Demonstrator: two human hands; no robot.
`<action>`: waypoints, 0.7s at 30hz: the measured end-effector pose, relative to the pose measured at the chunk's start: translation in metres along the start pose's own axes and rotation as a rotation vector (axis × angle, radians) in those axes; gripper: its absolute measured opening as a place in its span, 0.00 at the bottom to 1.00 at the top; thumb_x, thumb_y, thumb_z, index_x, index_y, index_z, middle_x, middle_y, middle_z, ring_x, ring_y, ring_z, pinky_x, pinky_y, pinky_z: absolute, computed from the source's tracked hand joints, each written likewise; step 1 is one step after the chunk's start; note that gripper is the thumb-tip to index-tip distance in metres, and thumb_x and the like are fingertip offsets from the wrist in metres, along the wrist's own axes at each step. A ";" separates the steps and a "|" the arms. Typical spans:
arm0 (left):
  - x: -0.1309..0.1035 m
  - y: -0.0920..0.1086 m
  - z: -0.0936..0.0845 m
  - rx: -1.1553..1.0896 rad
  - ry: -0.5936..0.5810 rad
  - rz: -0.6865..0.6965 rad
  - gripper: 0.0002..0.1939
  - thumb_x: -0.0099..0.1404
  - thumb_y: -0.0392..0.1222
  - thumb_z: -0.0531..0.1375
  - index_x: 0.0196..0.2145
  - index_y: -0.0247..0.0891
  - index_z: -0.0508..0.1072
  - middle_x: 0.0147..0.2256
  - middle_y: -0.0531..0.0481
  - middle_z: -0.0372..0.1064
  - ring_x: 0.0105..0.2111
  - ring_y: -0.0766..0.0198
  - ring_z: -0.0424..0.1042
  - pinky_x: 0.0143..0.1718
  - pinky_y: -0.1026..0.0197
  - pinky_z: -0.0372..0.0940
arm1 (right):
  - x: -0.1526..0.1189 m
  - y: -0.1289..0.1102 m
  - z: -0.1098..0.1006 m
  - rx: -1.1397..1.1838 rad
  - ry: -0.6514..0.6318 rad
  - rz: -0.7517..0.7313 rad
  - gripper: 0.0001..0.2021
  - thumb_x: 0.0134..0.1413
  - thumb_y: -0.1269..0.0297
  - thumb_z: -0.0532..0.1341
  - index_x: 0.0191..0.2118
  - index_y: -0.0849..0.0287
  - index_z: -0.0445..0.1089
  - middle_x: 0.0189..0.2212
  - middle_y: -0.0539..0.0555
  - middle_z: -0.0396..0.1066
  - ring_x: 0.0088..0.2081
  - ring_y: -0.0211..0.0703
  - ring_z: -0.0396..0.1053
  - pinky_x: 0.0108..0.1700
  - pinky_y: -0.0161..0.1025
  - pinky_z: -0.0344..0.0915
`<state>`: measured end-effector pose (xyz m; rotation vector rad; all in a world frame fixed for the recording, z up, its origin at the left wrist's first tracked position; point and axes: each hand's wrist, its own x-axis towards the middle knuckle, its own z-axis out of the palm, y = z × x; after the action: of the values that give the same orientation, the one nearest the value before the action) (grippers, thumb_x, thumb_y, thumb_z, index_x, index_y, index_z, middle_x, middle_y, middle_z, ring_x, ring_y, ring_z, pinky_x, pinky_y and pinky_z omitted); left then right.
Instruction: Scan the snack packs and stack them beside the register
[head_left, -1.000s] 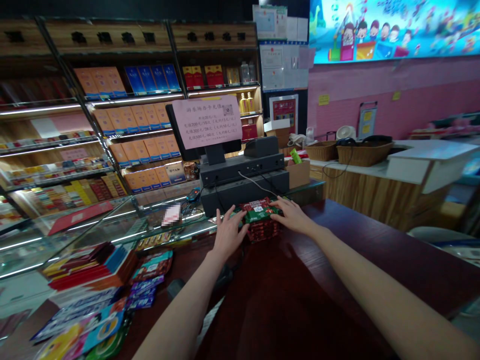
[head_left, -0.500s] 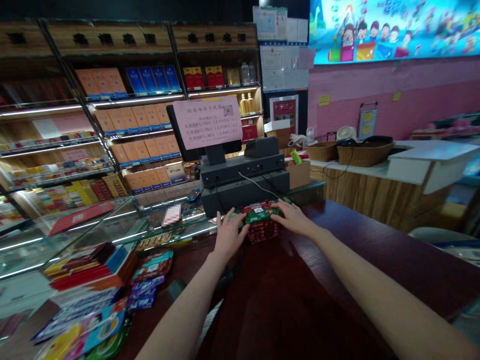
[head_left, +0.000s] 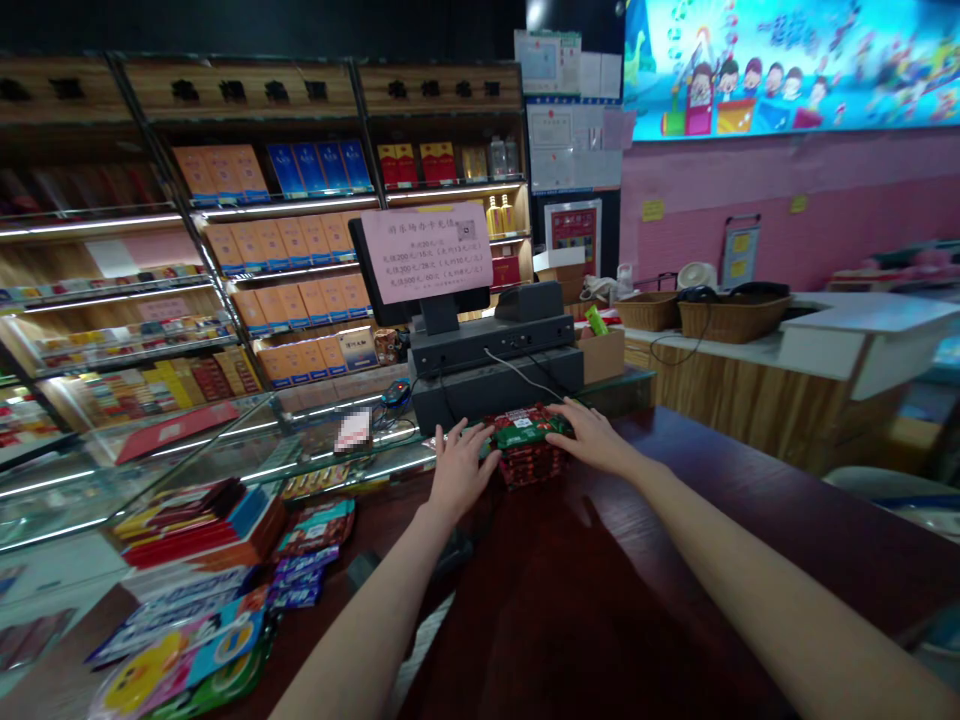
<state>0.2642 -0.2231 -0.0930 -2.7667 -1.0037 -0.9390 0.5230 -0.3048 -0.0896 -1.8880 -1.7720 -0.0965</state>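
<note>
A stack of snack packets (head_left: 531,458), red-brown with a green and red one on top, lies on the dark wooden counter in front of the till. On its left side is my left hand (head_left: 459,468), fingers spread and thumb towards the stack's edge. My right hand (head_left: 592,436) rests at the right end, its thumb and fingertips touching the top green packet (head_left: 521,428). Both hands have outstretched fingers, and neither wraps round the packets. The far side of the stack is hidden.
Behind the stack stands a till (head_left: 495,345) with a pink paper sign (head_left: 427,255). To the left, a glass display case (head_left: 247,440) borders the counter (head_left: 600,590). Purple packets (head_left: 300,578), a teal-brown packet (head_left: 319,527) and colourful bags (head_left: 187,650) lie at the left. Wicker baskets (head_left: 731,320) stand beyond.
The whole view has shifted slightly, so the scene sits a little further right and lower. My hands stay at the two sides of the stack, with hardly any movement.
</note>
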 end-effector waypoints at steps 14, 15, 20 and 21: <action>-0.031 -0.032 -0.041 -0.011 0.038 -0.050 0.17 0.69 0.44 0.58 0.55 0.48 0.70 0.55 0.51 0.73 0.62 0.53 0.60 0.68 0.34 0.37 | 0.000 -0.049 0.004 -0.030 0.018 -0.149 0.24 0.59 0.55 0.57 0.60 0.53 0.63 0.63 0.60 0.64 0.69 0.60 0.50 0.65 0.69 0.47; -0.035 -0.036 -0.045 -0.009 0.042 -0.055 0.17 0.69 0.44 0.58 0.55 0.49 0.70 0.54 0.52 0.73 0.62 0.53 0.61 0.68 0.34 0.36 | 0.000 -0.053 0.006 -0.025 0.019 -0.163 0.24 0.59 0.55 0.57 0.61 0.53 0.63 0.63 0.59 0.64 0.69 0.60 0.50 0.65 0.69 0.47; -0.054 -0.057 -0.058 -0.003 0.065 -0.078 0.17 0.69 0.43 0.58 0.55 0.51 0.70 0.54 0.53 0.73 0.60 0.54 0.62 0.68 0.33 0.36 | 0.000 -0.079 0.019 -0.014 0.036 -0.271 0.23 0.60 0.57 0.57 0.60 0.52 0.63 0.62 0.57 0.65 0.69 0.57 0.52 0.67 0.66 0.46; -0.059 -0.061 -0.060 0.003 0.068 -0.086 0.17 0.69 0.43 0.58 0.55 0.51 0.70 0.54 0.53 0.73 0.60 0.54 0.63 0.68 0.33 0.36 | 0.001 -0.085 0.022 -0.013 0.037 -0.294 0.22 0.60 0.57 0.57 0.60 0.52 0.64 0.62 0.58 0.66 0.69 0.56 0.52 0.68 0.65 0.46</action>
<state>0.1602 -0.2226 -0.0859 -2.6884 -1.1207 -1.0332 0.4365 -0.2960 -0.0797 -1.6113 -2.0158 -0.2486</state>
